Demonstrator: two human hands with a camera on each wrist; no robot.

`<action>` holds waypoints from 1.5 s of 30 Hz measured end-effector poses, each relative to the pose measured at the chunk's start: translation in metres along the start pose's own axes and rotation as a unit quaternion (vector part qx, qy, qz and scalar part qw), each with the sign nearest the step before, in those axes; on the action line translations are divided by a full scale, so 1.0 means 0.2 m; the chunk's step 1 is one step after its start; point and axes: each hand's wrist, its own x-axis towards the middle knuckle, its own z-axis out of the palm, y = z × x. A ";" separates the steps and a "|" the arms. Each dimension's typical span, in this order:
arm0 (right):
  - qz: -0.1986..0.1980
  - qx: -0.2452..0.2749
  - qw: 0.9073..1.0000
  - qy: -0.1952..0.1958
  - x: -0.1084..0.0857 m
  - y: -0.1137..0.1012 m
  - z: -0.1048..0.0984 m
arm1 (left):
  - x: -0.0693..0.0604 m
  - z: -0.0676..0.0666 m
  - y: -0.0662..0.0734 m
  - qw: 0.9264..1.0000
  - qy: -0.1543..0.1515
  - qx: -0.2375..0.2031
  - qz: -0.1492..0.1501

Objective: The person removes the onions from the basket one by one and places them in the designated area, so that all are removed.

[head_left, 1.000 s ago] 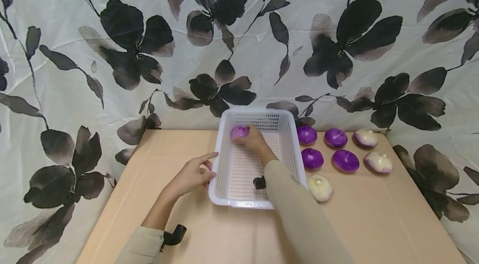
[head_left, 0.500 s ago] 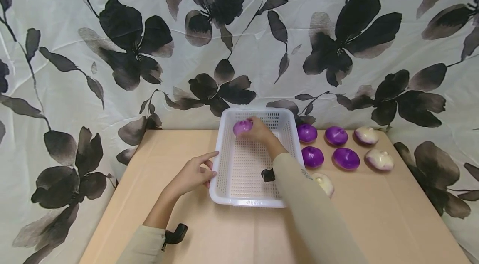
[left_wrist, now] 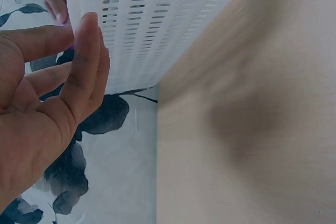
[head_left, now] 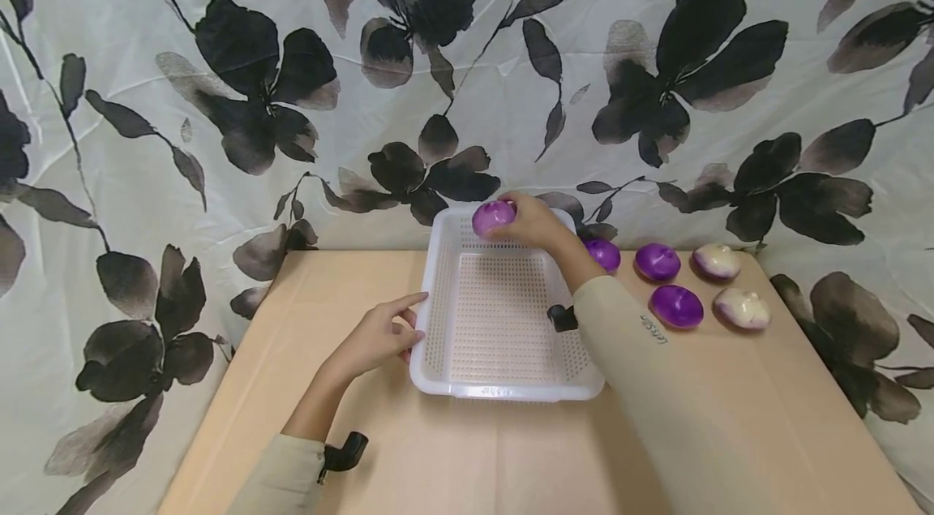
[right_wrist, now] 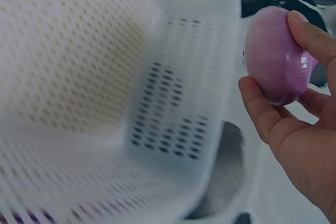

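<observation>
My right hand (head_left: 538, 225) grips a glossy purple onion (head_left: 490, 219) between thumb and fingers, over the far rim of a white perforated plastic basket (head_left: 507, 392). In the right wrist view the onion (right_wrist: 275, 56) shows beyond the basket's end wall, apart from it. My left hand (head_left: 375, 339) is at the basket's left side, its fingertips touching the outer wall near the rim. The left wrist view shows its fingers (left_wrist: 86, 51) against the basket wall (left_wrist: 142, 30). No onion shows on the visible part of the basket floor.
Right of the basket lie several onions on the wooden table (head_left: 321, 280), purple ones (head_left: 676, 306) and whitish ones with purple patches (head_left: 740, 310). My right sleeve (head_left: 635, 369) covers part of that area. A floral cloth (head_left: 540, 93) hangs behind the table.
My right hand has lifted the onion from inside the basket up and to the right, over the far rim. The sleeve now hides two nearer onions. My left hand stays about the same.
</observation>
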 end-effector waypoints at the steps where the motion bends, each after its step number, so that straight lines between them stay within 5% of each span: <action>1: -0.007 0.000 1.000 -0.004 -0.01 -0.01 -0.03 | 0.00 0.00 0.00 1.000 0.000 0.000 0.000; 9: -0.030 -0.023 0.999 -0.007 -0.13 -0.04 -0.21 | 0.00 0.00 0.00 1.000 -0.001 0.004 -0.002; 18: -0.035 -0.040 0.999 0.009 -0.34 0.07 -0.36 | 0.01 0.00 0.00 1.000 0.001 0.008 -0.002; 32: -0.048 -0.002 0.999 0.023 -0.72 0.46 -0.44 | 0.01 0.00 0.00 1.000 0.001 0.010 -0.005; 45: -0.019 -0.055 0.998 0.016 -1.05 0.81 -0.43 | 0.00 0.00 0.00 1.000 -0.002 0.009 -0.001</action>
